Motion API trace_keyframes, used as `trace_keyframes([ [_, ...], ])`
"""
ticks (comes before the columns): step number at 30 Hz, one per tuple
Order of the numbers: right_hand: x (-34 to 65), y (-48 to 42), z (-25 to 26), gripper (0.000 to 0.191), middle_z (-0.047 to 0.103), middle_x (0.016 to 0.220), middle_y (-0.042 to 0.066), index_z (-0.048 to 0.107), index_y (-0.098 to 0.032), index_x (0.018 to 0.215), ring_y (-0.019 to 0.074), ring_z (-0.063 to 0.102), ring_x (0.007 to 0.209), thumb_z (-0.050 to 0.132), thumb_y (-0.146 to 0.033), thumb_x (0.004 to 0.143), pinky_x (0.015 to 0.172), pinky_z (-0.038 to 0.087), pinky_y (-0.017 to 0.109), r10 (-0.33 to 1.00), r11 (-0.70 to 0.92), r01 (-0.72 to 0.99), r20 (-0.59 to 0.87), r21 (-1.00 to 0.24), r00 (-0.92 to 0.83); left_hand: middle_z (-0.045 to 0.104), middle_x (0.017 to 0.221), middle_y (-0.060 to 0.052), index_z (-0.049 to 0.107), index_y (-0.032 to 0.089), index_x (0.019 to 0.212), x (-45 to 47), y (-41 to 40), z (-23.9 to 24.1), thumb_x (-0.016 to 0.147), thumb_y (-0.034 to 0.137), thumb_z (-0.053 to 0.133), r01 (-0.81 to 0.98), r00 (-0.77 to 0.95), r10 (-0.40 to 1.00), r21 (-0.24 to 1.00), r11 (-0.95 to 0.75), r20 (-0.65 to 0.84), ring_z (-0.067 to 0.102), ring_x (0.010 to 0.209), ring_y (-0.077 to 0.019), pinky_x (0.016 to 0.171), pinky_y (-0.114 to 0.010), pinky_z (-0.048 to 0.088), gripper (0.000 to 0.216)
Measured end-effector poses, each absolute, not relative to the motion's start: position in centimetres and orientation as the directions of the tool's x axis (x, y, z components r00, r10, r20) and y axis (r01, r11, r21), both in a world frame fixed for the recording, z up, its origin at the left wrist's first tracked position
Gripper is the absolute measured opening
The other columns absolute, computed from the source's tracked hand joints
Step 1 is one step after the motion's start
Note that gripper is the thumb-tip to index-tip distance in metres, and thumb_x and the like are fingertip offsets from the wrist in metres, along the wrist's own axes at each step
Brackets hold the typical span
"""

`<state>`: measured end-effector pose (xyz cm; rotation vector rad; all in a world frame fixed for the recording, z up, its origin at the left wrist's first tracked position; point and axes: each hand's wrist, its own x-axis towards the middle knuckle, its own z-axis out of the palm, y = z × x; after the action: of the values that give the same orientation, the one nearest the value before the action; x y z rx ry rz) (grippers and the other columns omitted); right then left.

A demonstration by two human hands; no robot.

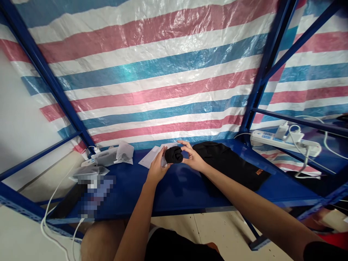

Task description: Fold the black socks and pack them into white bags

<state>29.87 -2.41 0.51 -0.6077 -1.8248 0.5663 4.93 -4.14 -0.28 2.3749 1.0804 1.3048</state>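
Note:
A small rolled-up bundle of black cloth [174,154], like balled socks, is held between both my hands above the blue shelf [176,188]. My left hand [157,167] grips its left side with fingers curled round it. My right hand [191,155] wraps over its right side and top. Just behind the bundle lie white paper or plastic sheets [152,156]. A flat black garment [233,163] with a small orange label lies on the shelf to the right of my hands.
A white power strip [282,143] with plugs and cables sits at the right. Crumpled clear bags and a white device [104,157] lie at the left, with white cables hanging down. A striped tarpaulin [163,72] hangs behind blue frame posts.

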Motion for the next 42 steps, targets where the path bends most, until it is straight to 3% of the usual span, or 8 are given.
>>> trace_keyframes([
  [6,30.2,-1.6,0.1,0.045,0.045,0.160,0.012,0.073,-0.029,0.119,0.0351,0.042,0.155,0.089,-0.054,0.084,0.126,0.039,0.054,0.710,0.675,0.021,0.641,-0.738,-0.293,0.052,0.166,-0.005,0.032,0.034,0.169,5.3,-4.9,0.3,0.095,0.037,0.078,0.541,0.296,0.744,0.537,-0.647,0.600,0.050,0.154,-0.0288,0.127,-0.043,0.045,0.087],
  [9,30.6,-1.7,0.7,0.039,0.045,0.160,0.011,0.074,-0.031,0.120,0.0355,0.041,0.156,0.088,-0.049,0.088,0.129,0.033,0.058,0.648,0.756,0.138,0.703,-0.640,-0.292,0.048,0.169,-0.005,0.024,0.034,0.173,5.3,-4.7,0.2,0.094,0.028,0.077,0.533,0.325,0.751,0.544,-0.648,0.575,0.046,0.156,-0.0281,0.128,-0.044,0.043,0.095],
  [14,31.0,-2.5,1.7,0.023,0.046,0.160,0.010,0.078,-0.032,0.116,0.0379,0.037,0.157,0.082,-0.037,0.094,0.130,0.030,0.063,0.505,0.850,0.345,0.800,-0.397,-0.325,0.049,0.168,-0.005,0.034,0.030,0.169,4.9,-4.2,-0.4,0.101,0.018,0.057,0.517,0.349,0.702,0.498,-0.696,0.621,0.057,0.147,-0.0249,0.123,-0.043,0.050,0.073],
  [17,30.8,-2.6,1.6,0.019,0.048,0.159,0.010,0.079,-0.032,0.114,0.0382,0.036,0.157,0.080,-0.036,0.095,0.130,0.029,0.064,0.504,0.849,0.366,0.791,-0.380,-0.347,0.051,0.167,-0.004,0.033,0.032,0.169,4.7,-4.1,-0.6,0.103,0.021,0.057,0.505,0.334,0.687,0.493,-0.709,0.645,0.057,0.148,-0.0246,0.124,-0.042,0.049,0.071],
  [24,29.1,-1.5,-1.2,0.053,0.046,0.159,0.010,0.074,-0.031,0.122,0.0332,0.043,0.154,0.085,-0.066,0.083,0.126,0.040,0.055,0.762,0.643,0.095,0.623,-0.760,-0.175,0.051,0.166,-0.009,0.029,0.032,0.170,5.5,-3.9,-0.9,0.098,0.031,0.074,0.532,0.287,0.704,0.504,-0.681,0.649,0.052,0.152,-0.0291,0.125,-0.046,0.046,0.086],
  [28,28.1,-1.3,-2.4,0.060,0.040,0.166,0.008,0.075,-0.034,0.129,0.0341,0.040,0.157,0.090,-0.062,0.078,0.125,0.044,0.054,0.831,0.533,-0.066,0.536,-0.844,-0.147,0.050,0.166,-0.014,0.029,0.029,0.170,6.0,-4.3,-0.7,0.094,0.039,0.080,0.503,0.271,0.699,0.521,-0.689,0.662,0.052,0.152,-0.0316,0.122,-0.046,0.050,0.093],
  [37,29.0,-1.4,-1.2,0.066,0.036,0.166,0.011,0.072,-0.032,0.134,0.0376,0.026,0.163,0.091,-0.062,0.078,0.130,0.034,0.058,0.800,0.596,0.169,0.565,-0.785,-0.200,0.060,0.155,-0.014,0.038,0.026,0.163,5.8,-5.7,0.5,0.094,0.033,0.076,0.580,0.186,0.645,0.447,-0.681,0.741,0.058,0.145,-0.0320,0.119,-0.048,0.053,0.079],
  [42,30.6,-2.6,1.1,0.115,0.022,0.174,0.014,0.032,-0.038,0.169,0.0417,0.025,0.163,0.097,-0.049,0.075,0.130,0.031,0.066,0.624,0.752,0.421,0.753,-0.508,-0.208,0.062,0.153,-0.012,0.037,0.027,0.164,5.5,-5.0,0.1,0.090,0.025,0.076,0.632,0.160,0.652,0.431,-0.644,0.741,0.059,0.143,-0.0323,0.118,-0.049,0.053,0.084],
])
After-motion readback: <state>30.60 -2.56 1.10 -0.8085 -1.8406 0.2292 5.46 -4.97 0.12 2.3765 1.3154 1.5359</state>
